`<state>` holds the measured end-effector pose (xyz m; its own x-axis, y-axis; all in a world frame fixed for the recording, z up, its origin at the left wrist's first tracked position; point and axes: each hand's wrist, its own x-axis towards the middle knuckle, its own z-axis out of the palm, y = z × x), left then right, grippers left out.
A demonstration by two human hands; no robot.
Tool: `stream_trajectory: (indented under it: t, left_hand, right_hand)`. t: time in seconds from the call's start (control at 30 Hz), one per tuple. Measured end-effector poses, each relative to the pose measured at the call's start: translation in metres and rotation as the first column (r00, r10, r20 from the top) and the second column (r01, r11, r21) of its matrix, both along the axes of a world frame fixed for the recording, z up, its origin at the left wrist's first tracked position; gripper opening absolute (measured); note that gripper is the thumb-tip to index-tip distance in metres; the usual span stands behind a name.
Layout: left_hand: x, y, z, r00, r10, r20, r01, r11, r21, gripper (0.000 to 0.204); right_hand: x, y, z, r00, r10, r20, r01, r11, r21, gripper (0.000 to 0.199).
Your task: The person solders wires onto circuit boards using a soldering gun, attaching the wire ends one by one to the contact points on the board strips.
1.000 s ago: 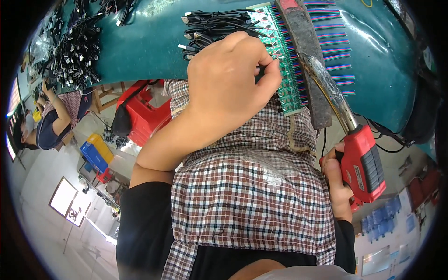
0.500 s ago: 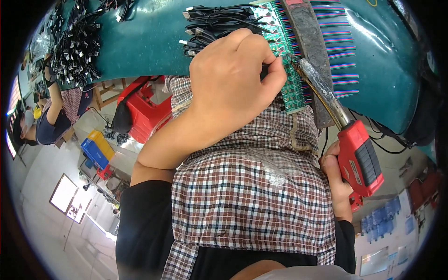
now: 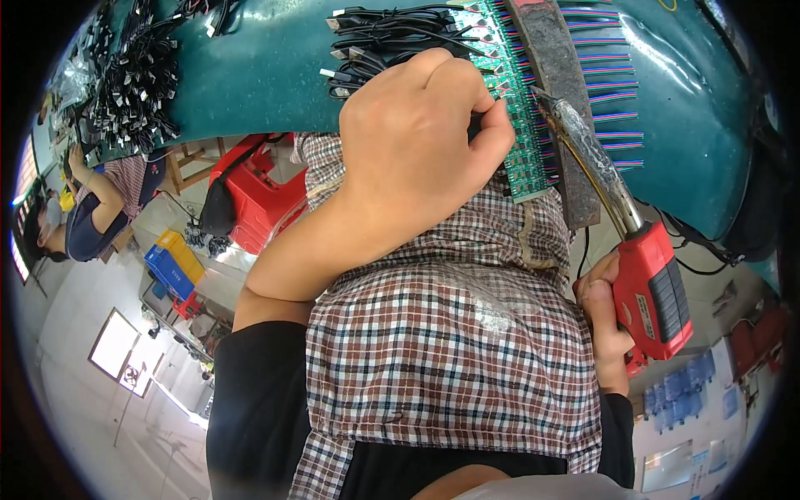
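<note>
My left hand (image 3: 417, 137) is pinched closed at the left edge of a strip of green circuit boards (image 3: 523, 162). Dark material shows between its thumb and fingers and looks like a black cable; the fingers hide most of it. My right hand (image 3: 602, 304) grips a red soldering gun (image 3: 654, 292) with a black grip panel. Its long metal barrel slants up and left, and the tip hovers by the right side of the boards, near a dark grey bar (image 3: 575, 142). Black USB cables (image 3: 400, 33) lie bundled left of the boards, some reaching their left edge.
Striped ribbon wires (image 3: 612, 87) stick out right of the bar on the green table mat (image 3: 267, 75). A heap of black cables (image 3: 137, 87) lies at the far left. Red stools (image 3: 258, 196) stand below the table. Another person (image 3: 100, 204) works at the left.
The soldering gun has shifted right, its body slightly lower, and its tip has moved up and right from the boards toward the bar. My left hand has barely moved.
</note>
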<state>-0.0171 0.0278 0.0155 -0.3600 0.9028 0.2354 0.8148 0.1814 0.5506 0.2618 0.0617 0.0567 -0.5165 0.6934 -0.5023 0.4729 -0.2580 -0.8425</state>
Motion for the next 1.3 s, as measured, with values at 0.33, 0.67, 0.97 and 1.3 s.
stream_trajectory:
  t: [0.33,0.67,0.97,1.3]
  left_hand:
    - [-0.008,-0.002,0.008,0.991,-0.036,0.125,0.047,0.996,-0.082,0.011]
    - [-0.021,0.008,0.017,0.970,-0.137,0.201,0.168,0.975,-0.145,0.010]
    - [-0.028,0.014,0.018,0.965,-0.239,0.112,0.246,0.968,-0.055,0.007]
    - [-0.025,0.015,0.018,0.966,-0.250,0.067,0.254,0.966,-0.055,0.008]
  right_hand:
    - [0.005,0.002,-0.002,0.999,0.032,-0.034,-0.029,0.995,0.097,0.017]
    - [0.003,-0.003,0.004,0.998,-0.050,0.022,0.050,0.999,0.007,0.019]
    - [0.002,0.000,0.001,1.000,-0.002,-0.001,0.002,1.000,0.028,0.015]
    - [0.006,0.004,0.001,0.999,0.008,-0.041,-0.007,1.000,0.026,0.012]
